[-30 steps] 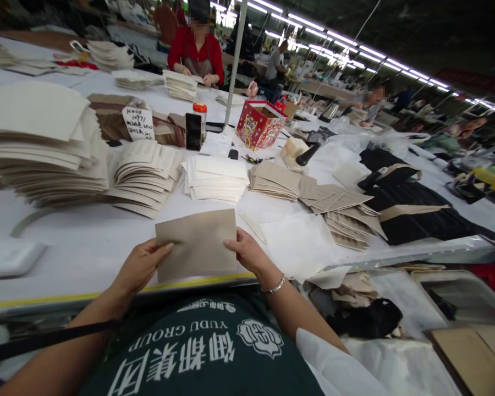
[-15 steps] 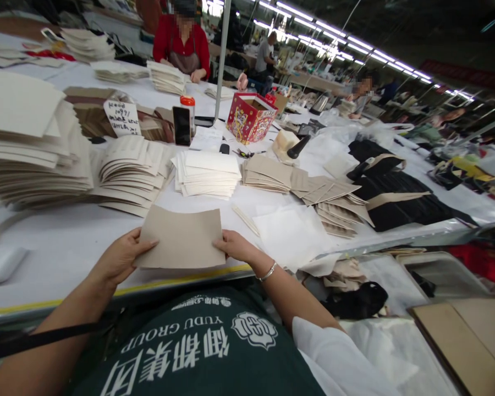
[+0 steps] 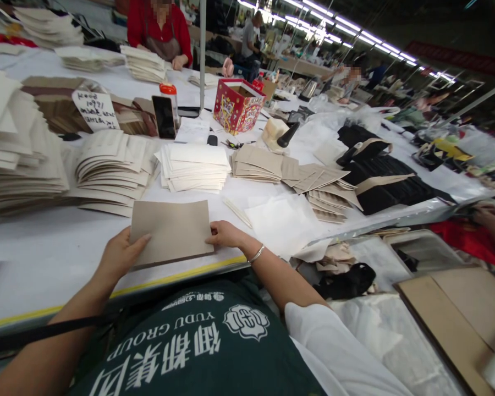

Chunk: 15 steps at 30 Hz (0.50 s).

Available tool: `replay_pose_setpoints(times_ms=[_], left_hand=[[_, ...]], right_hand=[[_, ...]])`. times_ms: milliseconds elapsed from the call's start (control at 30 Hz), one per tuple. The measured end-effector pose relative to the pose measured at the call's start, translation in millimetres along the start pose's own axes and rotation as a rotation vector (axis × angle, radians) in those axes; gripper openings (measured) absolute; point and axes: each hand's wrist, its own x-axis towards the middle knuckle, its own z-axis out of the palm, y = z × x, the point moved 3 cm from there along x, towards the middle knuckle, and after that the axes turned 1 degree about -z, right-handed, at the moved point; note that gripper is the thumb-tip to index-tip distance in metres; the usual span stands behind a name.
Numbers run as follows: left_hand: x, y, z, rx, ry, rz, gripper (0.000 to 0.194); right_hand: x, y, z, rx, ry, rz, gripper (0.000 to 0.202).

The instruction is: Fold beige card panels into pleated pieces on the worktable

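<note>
A flat beige-brown panel [image 3: 171, 231] is held at the table's front edge. Its left side is gripped by my left hand [image 3: 121, 253], with the thumb on top and the other fingers hidden beneath. My right hand [image 3: 225, 235] pinches the lower right corner; a silver bracelet circles that wrist. Just behind the panel is a pile of white pieces [image 3: 196, 168]. Fanned cream pieces [image 3: 109, 168] lie behind it to the left, and beige pieces [image 3: 258, 163] to the right. White sheets [image 3: 282, 223] rest right of my right hand.
A tall cream stack [image 3: 20, 148] stands at the left. Behind the piles are a phone [image 3: 164, 117], a red box [image 3: 239, 106] and a metal pole [image 3: 202, 55]. Black fabric pieces [image 3: 390, 181] lie right. A person in red [image 3: 159, 33] is across the table.
The camera view has shifted, so most things appear further left and higher. The panel now looks flatter and less curved, with both hands still on it.
</note>
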Motion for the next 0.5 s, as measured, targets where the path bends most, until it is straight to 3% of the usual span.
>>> replay_pose_setpoints(times_ms=[267, 500], left_hand=[[7, -5, 11.1, -0.021, 0.016, -0.019, 0.035], [8, -5, 13.6, -0.021, 0.015, -0.052, 0.040]], right_hand=[[0, -3, -2, -0.269, 0.033, 0.021, 0.010], [1, 2, 0, -0.267, 0.053, 0.009, 0.010]])
